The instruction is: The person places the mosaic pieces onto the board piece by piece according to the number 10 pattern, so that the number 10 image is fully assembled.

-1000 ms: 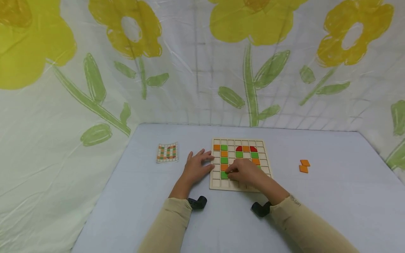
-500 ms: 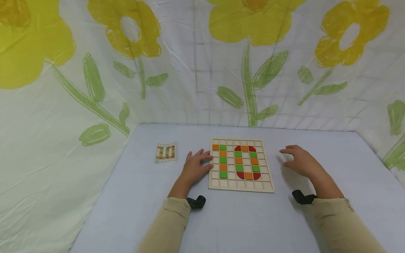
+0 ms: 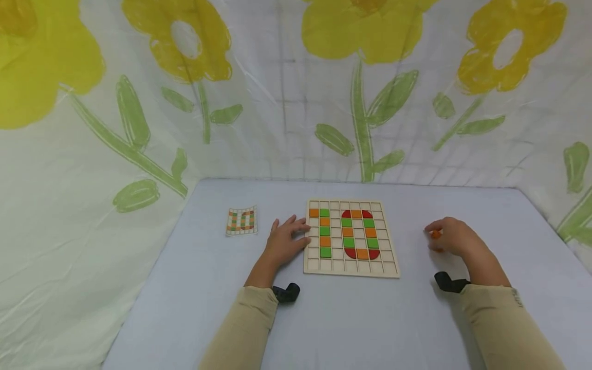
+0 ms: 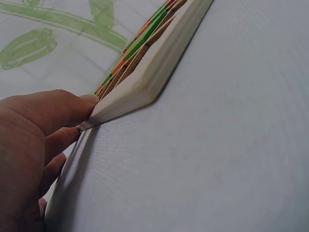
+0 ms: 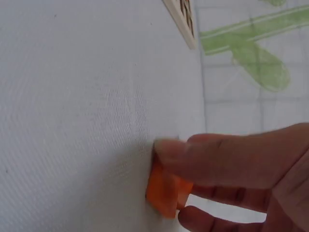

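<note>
A square wooden grid board [image 3: 338, 265] lies on the table, bearing orange, green and red tiles that form a "10". My left hand [image 3: 284, 241] rests along its left edge with fingers relaxed; in the left wrist view the thumb [image 4: 79, 107] touches the board's side. To the right of the board, my right hand [image 3: 460, 239] pinches at an orange tile [image 5: 163, 191] between thumb and fingers, low at the tabletop. A second orange tile shows partly behind it in the right wrist view, largely covered by the fingers.
A small paper card [image 3: 241, 221] with a coloured grid pattern lies left of the board. Behind the table hangs a white curtain [image 3: 268, 128] painted with yellow flowers. A black wrist device [image 3: 287, 293] sits on the left wrist, another [image 3: 449, 282] on the right.
My right hand has left the board, moved right to the loose orange tiles and taken hold there. The red and orange tiles at the zero's bottom are now uncovered. My left hand stays put.
</note>
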A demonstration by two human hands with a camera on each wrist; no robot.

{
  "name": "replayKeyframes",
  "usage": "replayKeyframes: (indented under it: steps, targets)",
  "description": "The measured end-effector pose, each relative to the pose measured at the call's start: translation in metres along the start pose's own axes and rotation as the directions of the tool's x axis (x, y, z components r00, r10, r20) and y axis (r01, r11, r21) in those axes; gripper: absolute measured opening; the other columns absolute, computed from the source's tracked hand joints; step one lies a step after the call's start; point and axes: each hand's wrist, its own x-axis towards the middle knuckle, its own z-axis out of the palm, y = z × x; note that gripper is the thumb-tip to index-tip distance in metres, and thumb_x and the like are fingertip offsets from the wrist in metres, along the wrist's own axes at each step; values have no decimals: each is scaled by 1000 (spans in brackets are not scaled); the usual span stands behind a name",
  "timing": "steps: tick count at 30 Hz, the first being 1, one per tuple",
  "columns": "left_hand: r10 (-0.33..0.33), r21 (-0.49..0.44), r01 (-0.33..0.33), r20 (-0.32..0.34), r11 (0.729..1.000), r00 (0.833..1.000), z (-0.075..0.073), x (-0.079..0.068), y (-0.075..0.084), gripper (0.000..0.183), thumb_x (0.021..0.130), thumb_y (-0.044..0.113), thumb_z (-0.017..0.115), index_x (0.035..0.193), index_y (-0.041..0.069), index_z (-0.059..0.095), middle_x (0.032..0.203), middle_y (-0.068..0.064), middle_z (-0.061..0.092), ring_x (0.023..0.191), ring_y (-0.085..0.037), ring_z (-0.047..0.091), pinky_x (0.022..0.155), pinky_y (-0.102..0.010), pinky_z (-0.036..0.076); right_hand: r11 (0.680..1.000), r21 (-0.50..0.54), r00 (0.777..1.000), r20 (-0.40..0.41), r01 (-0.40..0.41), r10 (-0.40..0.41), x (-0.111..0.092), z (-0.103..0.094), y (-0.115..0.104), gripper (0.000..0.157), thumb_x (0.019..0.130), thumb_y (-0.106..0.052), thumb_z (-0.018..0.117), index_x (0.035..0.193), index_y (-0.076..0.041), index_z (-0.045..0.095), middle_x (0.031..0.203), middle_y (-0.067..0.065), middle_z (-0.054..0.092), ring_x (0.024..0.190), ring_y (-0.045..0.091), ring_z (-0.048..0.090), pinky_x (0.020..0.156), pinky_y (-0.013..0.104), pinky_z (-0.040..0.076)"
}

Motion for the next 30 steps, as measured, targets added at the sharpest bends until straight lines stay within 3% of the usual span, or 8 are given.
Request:
replayKeyframes:
  steps: [3, 10, 15, 18, 25, 30]
  targets:
    - [-1, 6, 1, 2, 1000, 1000, -1, 2, -1, 33, 89, 28, 72, 122, 20, 70, 145, 5, 55, 146, -19, 34, 125, -48, 2, 999, 47, 1000, 4, 27, -27, 4, 3, 1, 51, 80, -23, 79, 124, 0, 65, 118, 29, 57, 96, 36, 54, 79, 45, 49]
    - [2, 7, -2, 1, 1000, 1000, -2, 4, 0, 33, 89, 28, 73, 121, 19, 71, 144, 4, 55, 146, -19, 34, 125, -47, 1, 990, 137, 998, 40, 38, -44, 16, 15, 3, 46, 81, -40, 79, 112, -7, 71, 98, 8, 64, 92, 24, 54, 73, 30, 44]
    - [3, 3, -3, 0, 1000, 1000, -1, 2, 2, 32, 89, 26, 73, 120, 19, 71, 144, 3, 55, 146, -19, 35, 125, -47, 1, 983, 184, 998, 63, 7, -19, 21, 18, -1, 40, 83, -36, 78, 110, -7, 71, 95, 4, 68, 88, 21, 56, 70, 29, 46]
    - [6, 1, -6, -2, 1000, 1000, 0, 2, 2, 32, 89, 26, 73, 120, 19, 71, 144, 3, 56, 146, -19, 35, 125, -48, 1, 977, 211, 1000, 18, 18, -22, 22, 17, -8, 34, 85, -29, 75, 110, -5, 70, 92, 5, 66, 82, 20, 57, 66, 29, 47]
    - [0, -1, 0, 1, 1000, 1000, 0, 1, 1, 32, 89, 26, 72, 120, 19, 71, 144, 4, 55, 146, -19, 34, 125, -48, 0, 955, 245, 977, -172, 164, -124, 22, 29, -52, 28, 89, -22, 73, 111, -6, 70, 98, 10, 68, 87, 23, 63, 69, 29, 54]
    - [-5, 6, 5, 4, 1000, 1000, 1, 2, 1, 33, 89, 27, 72, 121, 19, 71, 144, 5, 55, 146, -18, 34, 125, -48, 1, 928, 253, 958, -164, 272, -236, 23, 52, -97, 14, 87, -24, 76, 98, -15, 75, 94, 1, 74, 90, 19, 65, 76, 31, 55]
